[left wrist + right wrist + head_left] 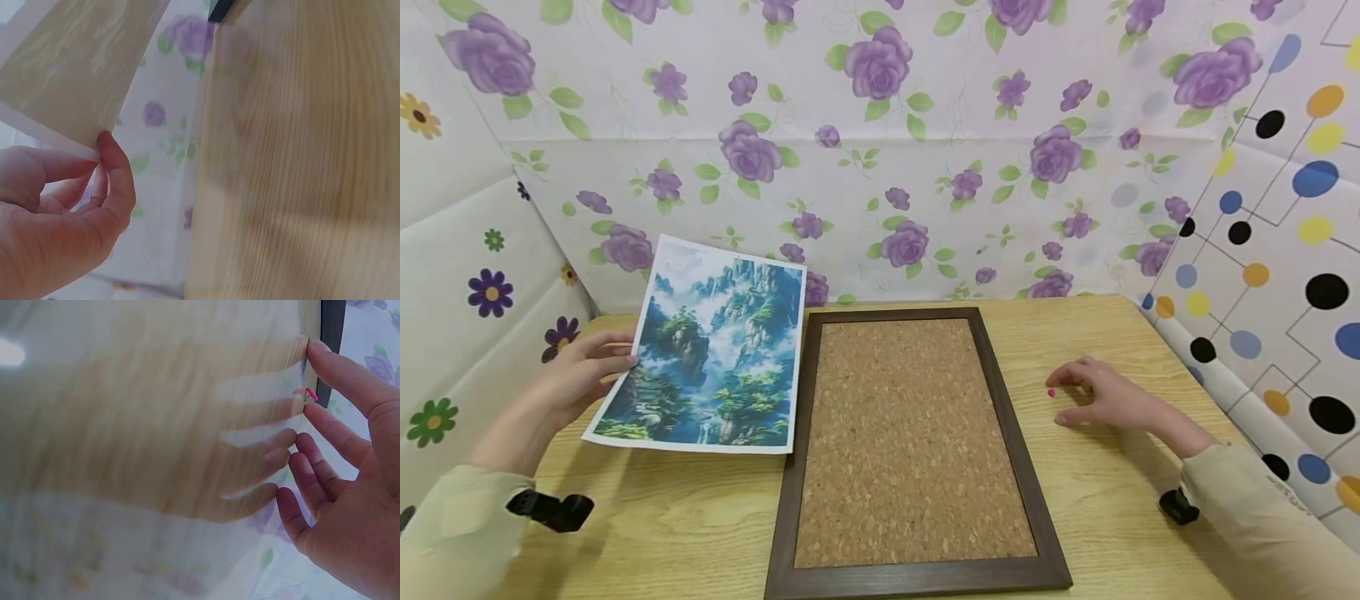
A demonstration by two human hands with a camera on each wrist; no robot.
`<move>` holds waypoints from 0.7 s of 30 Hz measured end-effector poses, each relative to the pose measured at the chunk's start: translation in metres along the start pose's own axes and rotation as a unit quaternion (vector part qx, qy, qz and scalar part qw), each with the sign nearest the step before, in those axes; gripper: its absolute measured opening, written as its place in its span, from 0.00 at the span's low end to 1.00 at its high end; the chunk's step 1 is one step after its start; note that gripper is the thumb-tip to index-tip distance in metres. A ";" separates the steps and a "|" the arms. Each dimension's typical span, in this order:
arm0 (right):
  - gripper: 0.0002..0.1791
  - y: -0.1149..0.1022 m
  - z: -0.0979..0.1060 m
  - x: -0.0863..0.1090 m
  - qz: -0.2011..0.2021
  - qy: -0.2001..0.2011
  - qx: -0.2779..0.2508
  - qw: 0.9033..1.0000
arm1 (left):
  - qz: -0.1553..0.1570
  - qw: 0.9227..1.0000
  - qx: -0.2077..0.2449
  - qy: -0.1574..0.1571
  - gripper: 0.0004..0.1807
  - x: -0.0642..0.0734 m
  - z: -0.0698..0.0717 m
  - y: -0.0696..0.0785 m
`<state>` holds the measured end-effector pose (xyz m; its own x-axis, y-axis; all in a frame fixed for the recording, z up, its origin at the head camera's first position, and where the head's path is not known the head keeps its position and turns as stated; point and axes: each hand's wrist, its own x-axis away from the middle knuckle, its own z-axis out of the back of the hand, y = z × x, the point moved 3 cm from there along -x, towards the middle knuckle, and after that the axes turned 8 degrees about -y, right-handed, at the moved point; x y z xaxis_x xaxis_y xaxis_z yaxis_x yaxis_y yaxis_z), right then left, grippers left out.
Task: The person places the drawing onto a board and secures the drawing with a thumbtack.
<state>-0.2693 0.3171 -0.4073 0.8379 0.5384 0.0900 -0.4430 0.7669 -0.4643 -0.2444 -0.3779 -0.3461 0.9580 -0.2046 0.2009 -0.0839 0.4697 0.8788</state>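
A landscape print (718, 350) with blue mountains, mist and trees is tilted up at the left, its lower right corner overlapping the frame in the head view. My left hand (576, 375) pinches its left edge between thumb and fingers; the left wrist view shows the pale back of the print (81, 75). On the wood to the right lies a small pink pushpin (1051, 392). Around it, my right hand (1108, 398) has thumb and index finger apart, fingertips down at the tabletop. In the right wrist view the pin (310, 394) sits between those two fingertips.
A cork board (910, 442) with a dark brown frame (1017, 417) lies flat in the middle of the wooden table (1037, 333). Flowered sheeting (880, 200) rises behind the table, and a dotted panel (1285, 275) stands along the right side.
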 end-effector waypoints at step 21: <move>0.19 0.000 -0.002 0.000 0.003 -0.004 -0.015 1.000 | -0.020 0.997 0.073 0.018 0.17 -0.018 -0.065 0.029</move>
<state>-0.2691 0.3164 -0.4094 0.8325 0.5459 0.0942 -0.4381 0.7528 -0.4913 -0.2465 -0.3047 -0.3519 0.9704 -0.1877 0.1517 -0.0825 0.3324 0.9395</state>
